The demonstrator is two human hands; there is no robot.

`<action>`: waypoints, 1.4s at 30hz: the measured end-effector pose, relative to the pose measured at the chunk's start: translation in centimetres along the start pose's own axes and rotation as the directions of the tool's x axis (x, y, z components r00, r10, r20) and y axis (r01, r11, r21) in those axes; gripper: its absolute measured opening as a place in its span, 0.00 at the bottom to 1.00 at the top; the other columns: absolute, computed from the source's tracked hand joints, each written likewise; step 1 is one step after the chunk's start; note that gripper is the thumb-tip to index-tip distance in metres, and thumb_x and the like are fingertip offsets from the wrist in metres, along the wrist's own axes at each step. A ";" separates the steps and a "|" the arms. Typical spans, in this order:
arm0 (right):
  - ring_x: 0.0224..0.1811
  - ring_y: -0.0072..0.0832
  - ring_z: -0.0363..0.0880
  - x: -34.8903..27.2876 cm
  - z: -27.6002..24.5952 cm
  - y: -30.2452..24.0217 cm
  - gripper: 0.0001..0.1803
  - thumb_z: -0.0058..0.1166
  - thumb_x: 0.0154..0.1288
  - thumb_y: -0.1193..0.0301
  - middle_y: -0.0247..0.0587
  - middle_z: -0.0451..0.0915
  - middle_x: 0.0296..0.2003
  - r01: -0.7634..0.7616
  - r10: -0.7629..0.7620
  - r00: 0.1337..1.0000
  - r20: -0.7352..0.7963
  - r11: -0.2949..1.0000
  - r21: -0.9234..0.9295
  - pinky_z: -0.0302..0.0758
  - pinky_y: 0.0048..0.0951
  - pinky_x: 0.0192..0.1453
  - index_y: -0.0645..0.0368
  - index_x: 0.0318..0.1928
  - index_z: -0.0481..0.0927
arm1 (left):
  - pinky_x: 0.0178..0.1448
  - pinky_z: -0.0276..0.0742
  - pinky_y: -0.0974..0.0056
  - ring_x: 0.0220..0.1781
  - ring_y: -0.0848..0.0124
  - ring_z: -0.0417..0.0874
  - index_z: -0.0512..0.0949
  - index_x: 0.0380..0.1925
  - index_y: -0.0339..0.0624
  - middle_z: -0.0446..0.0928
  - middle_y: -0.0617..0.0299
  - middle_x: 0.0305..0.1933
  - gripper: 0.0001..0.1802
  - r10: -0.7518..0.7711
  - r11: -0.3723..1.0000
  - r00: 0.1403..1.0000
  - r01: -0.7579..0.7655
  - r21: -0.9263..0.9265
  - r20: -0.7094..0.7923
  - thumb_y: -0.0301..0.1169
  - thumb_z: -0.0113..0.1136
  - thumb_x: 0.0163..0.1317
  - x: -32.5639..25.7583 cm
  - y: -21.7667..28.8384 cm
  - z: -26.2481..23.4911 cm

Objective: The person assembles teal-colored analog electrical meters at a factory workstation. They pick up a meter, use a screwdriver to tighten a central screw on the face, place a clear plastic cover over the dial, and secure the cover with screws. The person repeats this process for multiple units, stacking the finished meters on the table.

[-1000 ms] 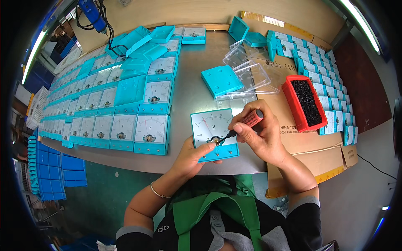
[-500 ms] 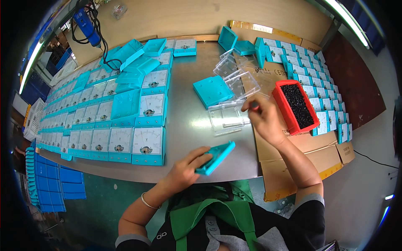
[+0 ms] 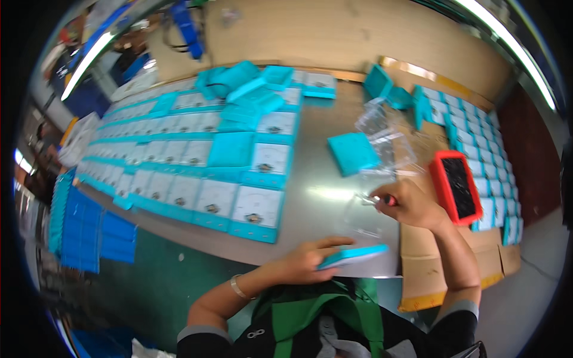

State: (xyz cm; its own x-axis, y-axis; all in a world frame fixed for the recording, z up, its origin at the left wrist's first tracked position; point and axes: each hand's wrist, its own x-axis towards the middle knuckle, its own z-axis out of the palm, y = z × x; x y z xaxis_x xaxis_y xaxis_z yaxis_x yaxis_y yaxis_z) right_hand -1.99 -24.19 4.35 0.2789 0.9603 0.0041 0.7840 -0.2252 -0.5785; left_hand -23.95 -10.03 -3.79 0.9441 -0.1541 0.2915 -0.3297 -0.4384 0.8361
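My left hand (image 3: 301, 262) is closed on the edge of a teal plastic meter case (image 3: 353, 255), held tilted just above the table's front edge. To its right, my right hand (image 3: 412, 206) has its fingers pinched at a clear plastic cover (image 3: 362, 222), which is blurred and hard to outline. A small red and black object (image 3: 390, 200) shows between the fingers of the same hand; its kind is hidden. Beyond it, another teal case (image 3: 353, 153) lies on the table beside several clear covers (image 3: 391, 146).
Rows of teal panel meters (image 3: 233, 206) cover the left of the table, with empty teal cases (image 3: 248, 98) piled on them. At right, a red bin (image 3: 442, 188) of small black parts stands on cardboard (image 3: 421, 256), near more meters (image 3: 477, 137). A blue power tool (image 3: 186, 30) hangs at upper left.
My head view has shifted, moving the scene right and down. My right hand has drawn a clear cover nearer to me. The case in my left hand has turned more edge-on.
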 end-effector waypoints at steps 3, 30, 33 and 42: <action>0.26 0.37 0.79 1.1 2.3 3.6 0.12 0.56 0.49 0.77 0.49 0.78 0.23 0.066 -0.057 0.986 0.158 0.997 -0.051 0.74 0.33 0.31 0.61 0.38 0.82 | 0.58 0.69 0.60 0.57 0.56 0.74 0.70 0.51 0.33 0.68 0.47 0.59 0.24 0.023 0.994 1.000 -0.023 -0.105 -0.006 0.29 0.59 0.54 3.4 -1.7 2.2; 0.27 0.32 0.74 -13.4 -6.4 15.7 0.03 0.51 0.56 0.82 0.42 0.76 0.25 -0.376 0.062 0.704 -0.707 0.877 -0.299 0.70 0.29 0.32 0.64 0.32 0.74 | 0.55 0.71 0.62 0.53 0.67 0.74 0.66 0.55 0.33 0.75 0.54 0.50 0.27 -0.343 0.736 0.916 0.124 -0.665 -0.209 0.33 0.60 0.57 1.1 -1.3 4.0; 0.29 0.20 0.74 -8.8 -3.9 8.2 0.06 0.49 0.57 0.82 0.33 0.76 0.27 -0.183 0.200 0.806 -0.558 0.979 0.087 0.70 0.20 0.33 0.65 0.36 0.77 | 0.39 0.80 0.60 0.42 0.67 0.80 0.69 0.51 0.34 0.76 0.55 0.46 0.22 -0.581 0.524 0.784 0.155 -0.837 -0.218 0.29 0.59 0.58 0.5 -1.3 2.4; 0.25 0.28 0.77 -6.6 5.9 0.9 0.08 0.60 0.49 0.81 0.40 0.79 0.25 -0.075 0.090 0.989 -0.122 0.990 0.118 0.73 0.26 0.31 0.60 0.33 0.79 | 0.31 0.80 0.62 0.37 0.67 0.80 0.71 0.46 0.35 0.77 0.55 0.42 0.17 -0.547 0.464 0.770 -0.049 -0.885 -0.329 0.28 0.57 0.58 1.7 -2.7 2.7</action>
State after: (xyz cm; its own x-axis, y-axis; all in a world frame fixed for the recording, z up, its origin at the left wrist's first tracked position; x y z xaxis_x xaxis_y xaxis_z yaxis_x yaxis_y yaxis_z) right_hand -6.41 -29.74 -0.97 0.4135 0.9091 0.0513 0.6900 -0.2760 -0.6692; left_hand -21.51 -11.48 -6.80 0.9073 0.4127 -0.0801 -0.1980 0.5875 0.7846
